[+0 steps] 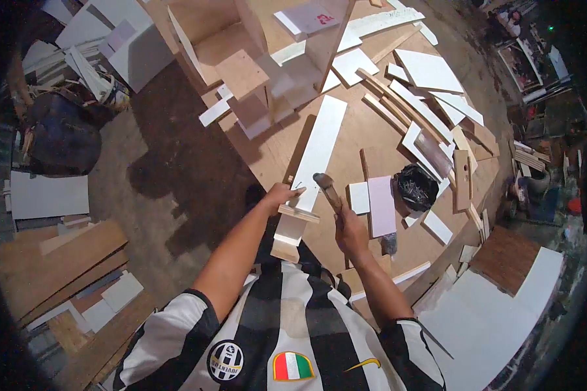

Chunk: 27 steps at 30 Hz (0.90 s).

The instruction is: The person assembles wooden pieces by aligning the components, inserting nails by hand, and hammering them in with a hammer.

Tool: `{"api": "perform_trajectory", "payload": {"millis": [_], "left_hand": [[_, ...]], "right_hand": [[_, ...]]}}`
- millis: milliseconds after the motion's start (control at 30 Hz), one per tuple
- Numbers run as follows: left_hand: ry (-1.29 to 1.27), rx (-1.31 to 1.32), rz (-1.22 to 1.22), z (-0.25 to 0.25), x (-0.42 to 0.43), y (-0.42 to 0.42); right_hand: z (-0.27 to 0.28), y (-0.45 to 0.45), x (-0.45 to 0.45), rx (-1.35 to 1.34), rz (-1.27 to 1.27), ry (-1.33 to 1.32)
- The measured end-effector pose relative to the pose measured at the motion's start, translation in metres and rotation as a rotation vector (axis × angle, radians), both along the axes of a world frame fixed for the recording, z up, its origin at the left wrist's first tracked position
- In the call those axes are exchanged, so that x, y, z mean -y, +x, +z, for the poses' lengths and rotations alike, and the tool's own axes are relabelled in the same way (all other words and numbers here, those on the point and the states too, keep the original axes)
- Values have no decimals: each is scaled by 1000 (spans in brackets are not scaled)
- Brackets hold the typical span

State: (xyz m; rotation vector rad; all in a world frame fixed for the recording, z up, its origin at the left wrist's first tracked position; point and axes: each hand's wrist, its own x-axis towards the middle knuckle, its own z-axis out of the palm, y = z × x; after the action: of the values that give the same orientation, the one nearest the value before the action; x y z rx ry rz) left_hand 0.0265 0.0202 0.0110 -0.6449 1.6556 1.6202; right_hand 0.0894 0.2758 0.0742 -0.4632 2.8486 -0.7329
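Observation:
My right hand is wrapped round the wooden handle of a hammer, its metal head held just above the board. A long white board runs away from me along the left edge of the table. With its fingers pinched at the board's left side, my left hand holds what looks like a thin nail, small and hard to see. Short wooden crosspieces stand at the board's near end, close to my body.
A wooden cabinet frame stands at the table's far left. White offcuts and wood strips lie across the right side of the table. A black plastic bag sits beside a pale pink panel. Stacked boards lie on the left.

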Motion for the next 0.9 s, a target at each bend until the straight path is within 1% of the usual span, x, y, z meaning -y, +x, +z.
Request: {"api": "perform_trajectory", "payload": {"millis": [33,67,100,133,167,200,233,267,300,367,433,467,533,600,667,700,733,800,833,900], "left_hand": [[-5,-5,0,1,0,-2],[-10,-3,-4,2,-1,3],[73,-2,52,10,-1,7],[71,-13,47,5,1,4],[51,-41,19,-5,2,1],[28,-52,-12,-11,3,5],[-29,-40,-46,5,1,0],[-86,-27,-81,23,-1,-5],[-92,-17,-79,27,-1,-5],[-53,-32,-55,19,0,-4],[-37,-33,-44,13,2,-2],[-39,-22,-44,7,2,2],[-30,-38,-36,12,1,-2],[-24,-40,-54,12,2,8],[96,-51,44,-2,1,7],[199,-8,64,-25,6,10],[201,-12,66,-24,7,10],[197,152,146,-23,8,17],[196,153,151,-22,9,26],[387,-20,396,-19,12,52]], "right_hand": [[-1,0,0,-63,-16,-88],[-8,4,-1,-56,-21,-90],[-12,4,-1,10,-7,15],[-15,-2,-1,64,8,119],[-17,-7,-3,50,13,121],[-7,-3,0,14,-1,68],[-2,2,1,-17,-16,17],[-8,-2,1,-20,-11,17],[-13,-2,2,17,-12,63],[-18,7,1,58,-29,105],[-4,-3,5,114,-21,155],[-7,4,3,119,-20,158],[-18,6,1,10,-23,58],[-24,13,-2,69,-25,97],[-26,4,-2,99,-15,142],[-23,6,0,105,-23,138],[-20,4,1,105,-28,135],[-13,4,4,125,-24,154],[-12,5,5,151,-23,168],[-18,8,5,137,-27,135]]}}
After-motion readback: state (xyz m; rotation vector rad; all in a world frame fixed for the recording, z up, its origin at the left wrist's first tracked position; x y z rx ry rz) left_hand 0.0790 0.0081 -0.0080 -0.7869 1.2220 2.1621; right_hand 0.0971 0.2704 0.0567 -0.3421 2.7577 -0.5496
